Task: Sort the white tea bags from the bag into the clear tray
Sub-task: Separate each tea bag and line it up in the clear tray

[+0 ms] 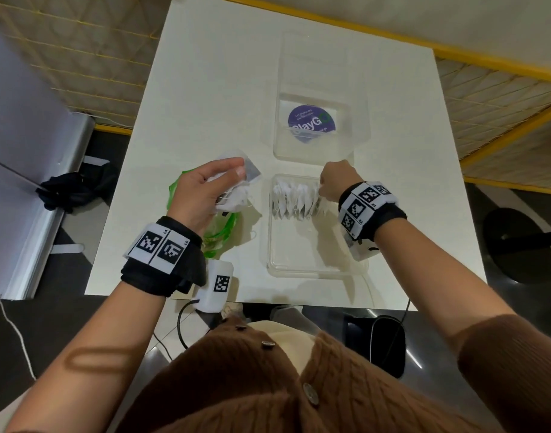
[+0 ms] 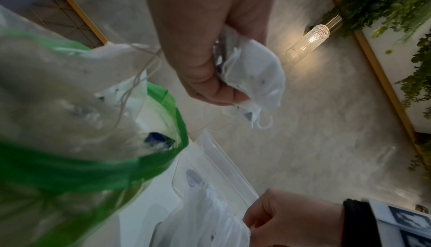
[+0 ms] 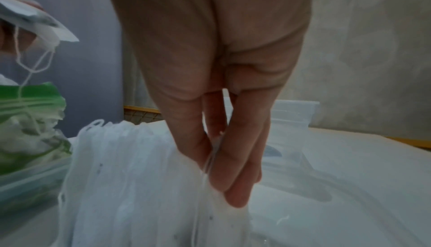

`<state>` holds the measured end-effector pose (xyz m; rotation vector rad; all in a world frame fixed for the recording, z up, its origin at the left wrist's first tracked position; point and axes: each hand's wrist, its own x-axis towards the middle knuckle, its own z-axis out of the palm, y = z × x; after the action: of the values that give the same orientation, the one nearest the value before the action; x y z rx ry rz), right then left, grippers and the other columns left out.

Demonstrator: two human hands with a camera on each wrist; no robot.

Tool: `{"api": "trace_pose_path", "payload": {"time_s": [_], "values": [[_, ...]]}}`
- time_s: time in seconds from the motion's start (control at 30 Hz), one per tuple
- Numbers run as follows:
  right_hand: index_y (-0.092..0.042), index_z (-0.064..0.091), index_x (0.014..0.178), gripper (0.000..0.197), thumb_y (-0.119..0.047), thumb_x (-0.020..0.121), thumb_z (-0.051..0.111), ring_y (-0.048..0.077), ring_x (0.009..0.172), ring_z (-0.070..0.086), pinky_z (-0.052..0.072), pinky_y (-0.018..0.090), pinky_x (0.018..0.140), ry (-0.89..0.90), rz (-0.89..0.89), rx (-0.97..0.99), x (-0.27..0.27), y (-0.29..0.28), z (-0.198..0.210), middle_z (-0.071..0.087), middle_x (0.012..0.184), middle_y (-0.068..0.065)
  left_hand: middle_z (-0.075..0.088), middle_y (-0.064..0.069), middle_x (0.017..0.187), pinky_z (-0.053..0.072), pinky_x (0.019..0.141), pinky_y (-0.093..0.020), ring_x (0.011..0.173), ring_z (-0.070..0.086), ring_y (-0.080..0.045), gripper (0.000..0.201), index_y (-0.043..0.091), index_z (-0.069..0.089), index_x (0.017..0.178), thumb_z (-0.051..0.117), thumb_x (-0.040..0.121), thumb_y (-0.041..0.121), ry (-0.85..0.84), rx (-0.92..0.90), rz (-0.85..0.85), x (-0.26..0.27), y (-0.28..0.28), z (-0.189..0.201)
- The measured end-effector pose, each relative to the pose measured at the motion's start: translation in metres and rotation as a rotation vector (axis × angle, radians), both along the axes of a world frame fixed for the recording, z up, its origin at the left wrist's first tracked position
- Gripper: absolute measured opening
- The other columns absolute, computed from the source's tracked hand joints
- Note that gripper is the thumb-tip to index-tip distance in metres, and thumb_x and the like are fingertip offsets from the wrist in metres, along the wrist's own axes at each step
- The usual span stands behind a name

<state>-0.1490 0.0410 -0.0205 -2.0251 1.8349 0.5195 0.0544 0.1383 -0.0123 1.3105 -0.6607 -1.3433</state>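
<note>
My left hand (image 1: 202, 189) grips a bunch of white tea bags (image 1: 233, 195) (image 2: 254, 74) above the green-rimmed plastic bag (image 1: 219, 232) (image 2: 97, 168), with strings dangling. Several more tea bags lie inside that bag. The clear tray (image 1: 302, 260) sits to its right and holds a standing row of white tea bags (image 1: 294, 200) (image 3: 130, 177) at its far end. My right hand (image 1: 336, 182) (image 3: 224, 177) reaches down at the right end of that row and pinches the last tea bag between thumb and fingers.
The tray's clear lid (image 1: 314, 120) with a purple round sticker (image 1: 311, 118) lies just beyond the tray on the white table (image 1: 205, 89). A black cloth (image 1: 74, 189) lies on the floor to the left. A black stool base (image 1: 524, 242) stands to the right.
</note>
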Motion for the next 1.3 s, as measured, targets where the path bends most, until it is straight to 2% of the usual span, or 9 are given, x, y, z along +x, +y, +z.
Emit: {"api": "trace_pose_path", "payload": {"time_s": [0.07,0.17,0.33,0.57,0.77,0.9,1.0,1.17,1.3], "values": [[0.007,0.061,0.102,0.024,-0.009,0.087,0.052,0.035,0.101,0.060,0.050,0.033,0.078,-0.045,-0.022,0.022,-0.001,0.000,-0.003,0.062,0.105,0.021,0.071,0.012,0.072,0.050,0.063,-0.014,0.067,0.064,-0.001,0.014,0.016,0.069,0.092,0.064,0.085,0.006,-0.002,0.000,-0.003,0.002,-0.001,-0.001],[0.007,0.059,0.114,0.036,-0.011,0.083,0.056,0.033,0.101,0.064,0.053,0.040,0.089,-0.120,-0.074,0.049,-0.007,0.001,-0.001,0.062,0.115,0.022,0.071,0.011,0.072,0.051,0.065,-0.016,0.068,0.064,-0.002,0.014,0.017,0.069,0.091,0.065,0.084,0.006,-0.003,0.003,0.000,0.004,-0.001,-0.002],[-0.009,0.050,0.125,0.049,-0.004,0.078,0.063,0.023,0.093,0.061,0.052,0.029,0.079,-0.198,-0.104,0.097,-0.017,0.002,0.002,0.055,0.121,0.014,0.071,0.011,0.072,0.051,0.063,-0.015,0.066,0.064,-0.002,0.013,0.016,0.069,0.093,0.064,0.085,0.007,-0.003,0.006,-0.011,0.003,0.000,-0.003],[-0.010,0.047,0.128,0.054,0.003,0.078,0.061,0.027,0.090,0.060,0.054,0.041,0.086,-0.252,-0.134,0.073,-0.027,0.004,0.010,0.056,0.117,0.016,0.069,0.006,0.091,0.050,0.072,-0.016,0.079,0.063,-0.003,0.016,0.017,0.068,0.099,0.063,0.086,0.010,0.033,0.014,-0.047,0.001,-0.003,-0.002],[-0.010,0.050,0.125,0.043,0.002,0.085,0.055,0.023,0.075,0.061,0.056,0.035,0.081,-0.448,-0.236,-0.031,-0.033,0.000,0.022,0.054,0.098,0.009,0.064,-0.001,0.104,0.051,0.069,-0.015,0.084,0.062,-0.008,0.029,0.021,0.065,0.103,0.058,0.086,-0.002,0.036,0.010,-0.143,0.001,-0.002,-0.002],[-0.011,0.050,0.125,0.045,0.006,0.084,0.055,0.022,0.078,0.059,0.056,0.036,0.083,-0.410,-0.247,0.036,-0.037,0.000,0.018,0.050,0.105,0.009,0.063,0.006,0.101,0.052,0.072,-0.017,0.086,0.062,-0.006,0.034,0.021,0.062,0.106,0.057,0.085,-0.005,0.033,-0.020,-0.131,0.000,-0.001,0.001],[-0.011,0.050,0.125,0.045,0.007,0.085,0.050,0.021,0.078,0.059,0.056,0.037,0.083,-0.391,-0.263,0.033,-0.042,0.004,0.014,0.051,0.107,0.011,0.060,0.000,0.101,0.056,0.071,-0.022,0.086,0.062,-0.013,0.049,0.024,0.052,0.120,0.057,0.084,-0.008,0.057,-0.028,-0.099,0.000,0.000,0.005],[-0.015,0.053,0.124,0.032,-0.018,0.091,0.053,0.019,0.090,0.056,0.051,0.036,0.088,-0.467,-0.159,-0.083,-0.036,0.011,0.035,0.060,0.110,0.008,0.062,-0.010,0.094,0.055,0.064,-0.022,0.075,0.066,-0.012,0.069,0.028,0.039,0.133,0.062,0.080,-0.009,0.068,0.000,-0.141,0.001,0.002,0.008],[-0.021,0.053,0.126,0.041,-0.040,0.090,0.055,0.012,0.097,0.061,0.056,0.028,0.076,-0.810,-0.069,-0.009,-0.005,0.027,0.068,0.061,0.107,-0.001,0.068,-0.006,0.082,0.053,0.066,-0.020,0.072,0.066,-0.012,0.075,0.029,0.038,0.136,0.062,0.078,-0.012,0.014,-0.034,-0.298,-0.002,0.003,0.014]]}}
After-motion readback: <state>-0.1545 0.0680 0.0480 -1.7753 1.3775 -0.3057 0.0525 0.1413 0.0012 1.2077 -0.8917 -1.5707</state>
